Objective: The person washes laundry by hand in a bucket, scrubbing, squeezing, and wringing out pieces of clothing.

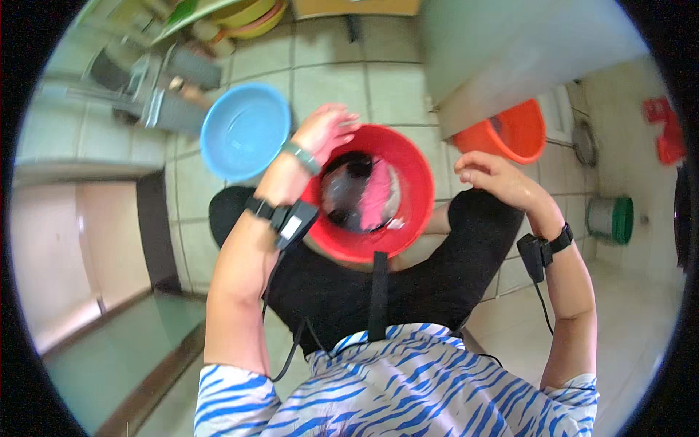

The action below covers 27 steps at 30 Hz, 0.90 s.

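Person seated, blue-and-white striped top (408, 386), black trousers (408, 284), knees apart around a red basin (408, 156) standing on the tiled floor (328, 80). Basin: round, plastic, holding water with dark cloth (346, 197) and pink cloth (378, 197) soaking together in the middle. Left hand (328, 131): raised over the basin's far-left rim, back of the hand uppermost, fingers curled loosely, gripping nothing visible; whether it touches the rim cannot be told. Left wrist: pale green band, then a black strap with a small black device and cable running down the forearm. Right hand (491, 175): at the basin's right side, just beside the rim, fingers bent inward, empty as far as can be seen. Right wrist: black strap, device and cable likewise. The hands stand well apart, the basin between them. Beyond, left: blue basin (244, 131), empty-looking, near the red one. Beyond, right: orange bucket (510, 135), partly hidden under a grey slab (510, 51) that juts in from the upper right. Far right, by the wall: green-rimmed can (611, 218) lying on its side. Far left: grey metal stool legs (156, 95). Top edge: stacked yellow-green bowls (233, 14).
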Tool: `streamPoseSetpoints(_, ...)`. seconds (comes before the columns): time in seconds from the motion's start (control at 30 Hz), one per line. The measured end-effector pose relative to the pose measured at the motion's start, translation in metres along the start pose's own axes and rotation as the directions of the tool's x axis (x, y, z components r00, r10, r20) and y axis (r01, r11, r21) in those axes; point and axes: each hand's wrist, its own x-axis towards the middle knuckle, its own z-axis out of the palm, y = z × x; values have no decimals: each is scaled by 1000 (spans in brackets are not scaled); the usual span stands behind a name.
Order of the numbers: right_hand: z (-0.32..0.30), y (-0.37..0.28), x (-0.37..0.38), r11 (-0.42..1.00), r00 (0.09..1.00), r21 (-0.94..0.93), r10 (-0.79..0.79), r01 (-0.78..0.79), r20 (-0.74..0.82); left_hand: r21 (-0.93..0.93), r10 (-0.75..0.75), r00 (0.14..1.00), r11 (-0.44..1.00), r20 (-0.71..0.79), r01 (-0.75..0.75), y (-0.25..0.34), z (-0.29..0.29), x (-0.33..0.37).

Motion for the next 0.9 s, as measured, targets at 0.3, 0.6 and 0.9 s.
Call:
streamPoseSetpoints(0.3,120,25,156,946,940,-222,-167,238,296,-33,48,989,998,-142,-53,20,-13,-27)
streamPoseSetpoints(0.6,188,76,239,855,969,-495,-34,155,244,-116,107,983,985,-148,-124,42,-18,-51)
streamPoseSetpoints(0.9,275,73,282,730,935,-599,-161,329,317,-169,122,978,974,-167,-151,50,-35,-72)
